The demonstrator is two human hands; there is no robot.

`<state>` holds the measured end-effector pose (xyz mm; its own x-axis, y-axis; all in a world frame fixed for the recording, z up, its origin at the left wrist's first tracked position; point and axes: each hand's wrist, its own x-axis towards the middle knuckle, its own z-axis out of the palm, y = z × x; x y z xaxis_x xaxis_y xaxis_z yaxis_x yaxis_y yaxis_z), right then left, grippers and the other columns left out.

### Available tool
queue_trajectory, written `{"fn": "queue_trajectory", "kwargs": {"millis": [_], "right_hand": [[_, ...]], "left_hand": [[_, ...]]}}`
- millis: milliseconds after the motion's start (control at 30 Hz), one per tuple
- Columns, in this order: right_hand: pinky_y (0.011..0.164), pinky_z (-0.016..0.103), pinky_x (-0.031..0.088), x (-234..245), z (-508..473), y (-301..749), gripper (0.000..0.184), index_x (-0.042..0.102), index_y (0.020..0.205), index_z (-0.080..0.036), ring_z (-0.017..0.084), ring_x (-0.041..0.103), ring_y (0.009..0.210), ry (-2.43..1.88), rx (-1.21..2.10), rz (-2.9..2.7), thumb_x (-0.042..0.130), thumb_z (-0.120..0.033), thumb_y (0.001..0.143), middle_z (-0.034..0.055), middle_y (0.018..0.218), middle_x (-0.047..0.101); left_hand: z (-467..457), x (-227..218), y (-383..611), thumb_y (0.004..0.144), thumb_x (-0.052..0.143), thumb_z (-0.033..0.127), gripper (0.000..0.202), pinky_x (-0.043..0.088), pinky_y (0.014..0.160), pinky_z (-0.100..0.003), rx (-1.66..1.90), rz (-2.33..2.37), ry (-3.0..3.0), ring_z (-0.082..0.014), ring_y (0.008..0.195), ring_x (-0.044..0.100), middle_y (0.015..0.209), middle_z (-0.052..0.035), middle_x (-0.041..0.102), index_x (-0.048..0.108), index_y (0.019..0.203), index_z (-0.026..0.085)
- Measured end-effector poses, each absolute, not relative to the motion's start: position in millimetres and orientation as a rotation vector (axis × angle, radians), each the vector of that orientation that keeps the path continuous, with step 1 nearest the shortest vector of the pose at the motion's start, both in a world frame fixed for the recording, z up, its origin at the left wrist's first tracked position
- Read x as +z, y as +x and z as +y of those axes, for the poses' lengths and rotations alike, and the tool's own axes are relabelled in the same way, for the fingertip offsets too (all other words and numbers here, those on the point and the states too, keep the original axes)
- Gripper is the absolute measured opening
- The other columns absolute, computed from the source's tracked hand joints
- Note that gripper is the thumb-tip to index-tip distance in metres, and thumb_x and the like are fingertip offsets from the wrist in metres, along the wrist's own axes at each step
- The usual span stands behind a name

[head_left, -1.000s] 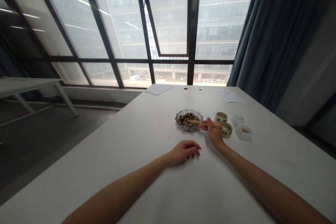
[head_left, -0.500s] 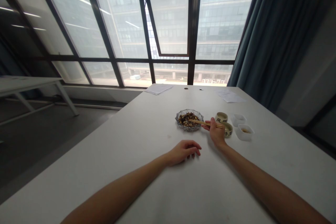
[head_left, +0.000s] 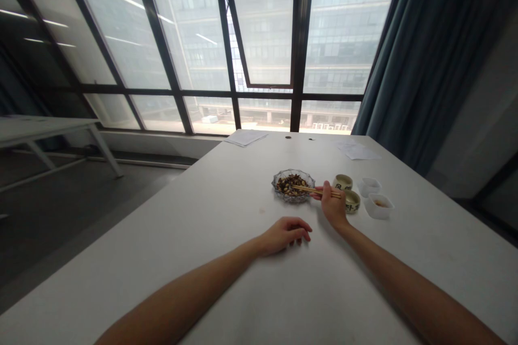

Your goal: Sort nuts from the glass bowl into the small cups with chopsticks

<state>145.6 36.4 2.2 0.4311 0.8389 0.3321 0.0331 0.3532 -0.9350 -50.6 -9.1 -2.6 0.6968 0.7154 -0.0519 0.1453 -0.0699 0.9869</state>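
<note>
Honestly, the right hand (head_left: 332,205) pinches wooden chopsticks (head_left: 315,190), tips over the dark food (head_left: 290,184) in a cut-glass bowl (head_left: 293,171). A slack pinch could drop bits on the white table (head_left: 182,237); knuckles might clip the ceramic cup (head_left: 352,201) beside it. The left hand (head_left: 285,234) lies loose, empty.

Wooden chopsticks (head_left: 315,190): gripped in right hand (head_left: 332,205), near level, pointing left; tips above dark mixed food (head_left: 290,184), contact not resolved. Food heaped in cut-glass bowl (head_left: 293,198), which sits just left of right hand. Left hand (head_left: 285,234): empty, palm down, fingers loosely curled, resting nearer than bowl and left of right hand.
</note>
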Motion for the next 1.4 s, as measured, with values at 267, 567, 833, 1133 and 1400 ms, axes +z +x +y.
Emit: {"fn": "queue_trajectory", "kwargs": {"millis": [267, 567, 833, 1133, 1400], "right_hand": [[0.059, 0.035, 0.065, 10, 24, 156, 0.062, 0.073, 0.078, -0.012, 0.027, 0.077, 0.062, -1.081, 0.592, -0.976, 0.06, -0.072, 0.087, 0.0139, 0.068, 0.076], [0.058, 0.033, 0.065, 33, 1, 197, 0.063, 0.075, 0.082, -0.007, 0.026, 0.077, 0.062, -1.052, 0.473, -0.923, 0.059, -0.068, 0.09, 0.0145, 0.069, 0.076], [0.056, 0.032, 0.064, 40, -12, 265, 0.064, 0.075, 0.08, -0.007, 0.025, 0.075, 0.058, -1.041, 0.313, -0.802, 0.062, -0.069, 0.087, 0.0144, 0.072, 0.076], [0.062, 0.032, 0.066, 34, -33, 306, 0.06, 0.074, 0.077, -0.007, 0.023, 0.075, 0.058, -1.078, 0.199, -0.792, 0.061, -0.064, 0.091, 0.0124, 0.068, 0.074], [0.057, 0.029, 0.065, 36, -27, 308, 0.061, 0.073, 0.076, -0.007, 0.022, 0.074, 0.055, -1.041, 0.237, -0.749, 0.063, -0.065, 0.089, 0.0114, 0.065, 0.073]], "left_hand": [[-11, 1, -50, 0.083, 0.068, 0.046, 0.041, 0.039, 0.06, -0.024, 0.549, 0.715, 1.593, -0.0123, 0.071, 0.057, 0.094, -0.0095, 0.075, 0.07, 0.108, 0.012], [-10, 0, -50, 0.084, 0.067, 0.046, 0.042, 0.039, 0.06, -0.025, 0.542, 0.718, 1.601, -0.013, 0.072, 0.057, 0.096, -0.0104, 0.075, 0.069, 0.108, 0.011], [-9, 0, -51, 0.083, 0.069, 0.047, 0.042, 0.039, 0.061, -0.025, 0.552, 0.733, 1.6, -0.0133, 0.073, 0.057, 0.096, -0.0103, 0.075, 0.07, 0.106, 0.011], [-9, -1, -51, 0.083, 0.07, 0.047, 0.041, 0.039, 0.061, -0.025, 0.578, 0.731, 1.579, -0.0132, 0.073, 0.057, 0.093, -0.0094, 0.074, 0.07, 0.103, 0.012], [-8, -3, -53, 0.084, 0.069, 0.049, 0.043, 0.04, 0.061, -0.026, 0.584, 0.743, 1.592, -0.0138, 0.073, 0.058, 0.094, -0.0108, 0.074, 0.068, 0.105, 0.011]]}}
